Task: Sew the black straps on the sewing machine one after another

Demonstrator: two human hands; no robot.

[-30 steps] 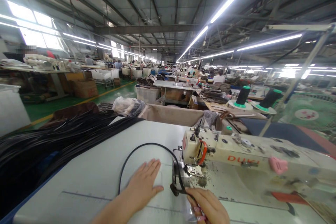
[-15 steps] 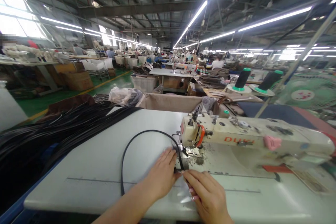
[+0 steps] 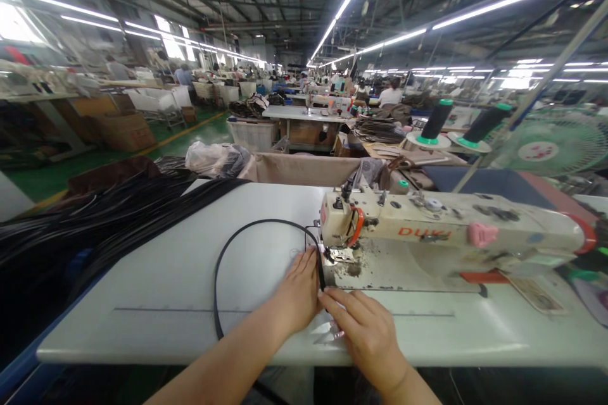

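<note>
A narrow black strip (image 3: 259, 221) curves in a big loop over the white sewing table (image 3: 180, 278). One side passes between my hands, close to the presser foot (image 3: 339, 255) of the sewing machine (image 3: 427, 228); the other runs under my left forearm and over the front edge. My left hand (image 3: 299, 291) lies with fingers stretched forward against the strip, left of the needle area; its thumb is mostly hidden. Just in front of the foot, my right hand (image 3: 363, 323) pinches the strip between thumb and forefinger. Something shiny under its fingers is unclear.
A heap of black strips (image 3: 137, 228) covers the table's left end. Behind the table stands a fabric-lined bin (image 3: 304, 169). Two black thread cones (image 3: 436, 121) and a green fan (image 3: 546, 149) stand at the right. People sit at other machines farther back.
The view has shifted, so the table appears slightly higher and farther left. Both hands stay by the presser foot with the strip; the loop keeps nearly the same shape.
</note>
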